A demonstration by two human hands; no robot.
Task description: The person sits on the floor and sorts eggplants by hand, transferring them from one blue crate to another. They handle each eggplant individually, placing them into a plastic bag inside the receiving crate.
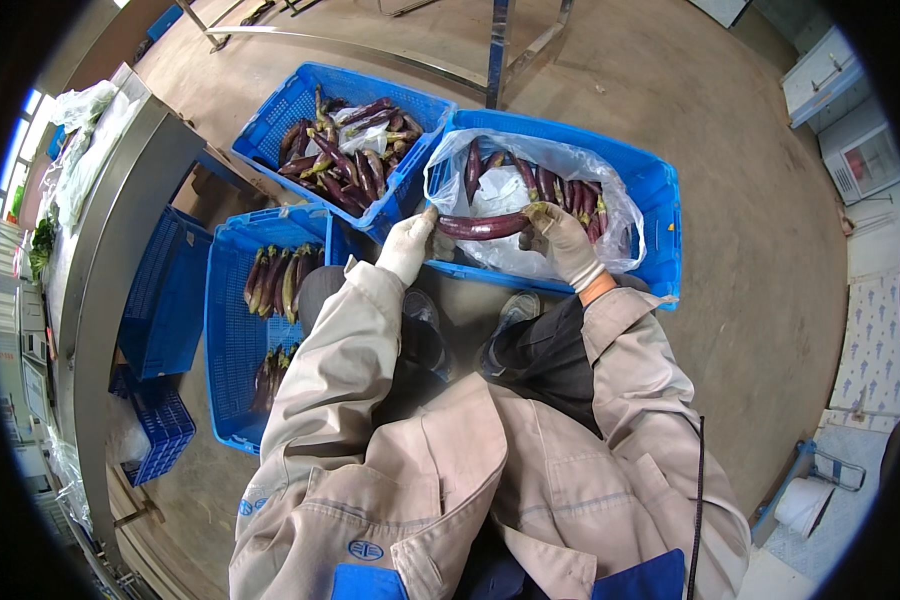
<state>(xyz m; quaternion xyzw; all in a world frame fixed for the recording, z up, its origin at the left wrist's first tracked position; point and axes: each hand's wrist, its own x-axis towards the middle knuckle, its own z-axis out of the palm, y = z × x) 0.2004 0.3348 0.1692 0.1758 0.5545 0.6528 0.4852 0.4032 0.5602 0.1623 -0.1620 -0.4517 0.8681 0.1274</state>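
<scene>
A long purple eggplant [483, 226] lies level between my two gloved hands, above a blue plastic crate [664, 225] lined with a clear plastic bag [630, 199]. My left hand [414, 244] grips its rounded end; my right hand [561, 238] holds the stem end. More eggplants [561, 191] rest in the bag, around some white crumpled plastic. To the upper left, a second blue crate [270, 124] is heaped with eggplants [337, 161]. Beside my left leg, a third blue crate [229, 375] holds eggplants in two rows, the nearer one partly hidden by my sleeve.
A stainless steel table [112, 247] stands at the left, with plastic bags [90, 150] and a scale [34, 352] on it. Empty-looking blue crates [169, 300] stand under its edge. A metal frame leg [497, 52] rises beyond the crates. A hand truck [784, 487] is at the lower right.
</scene>
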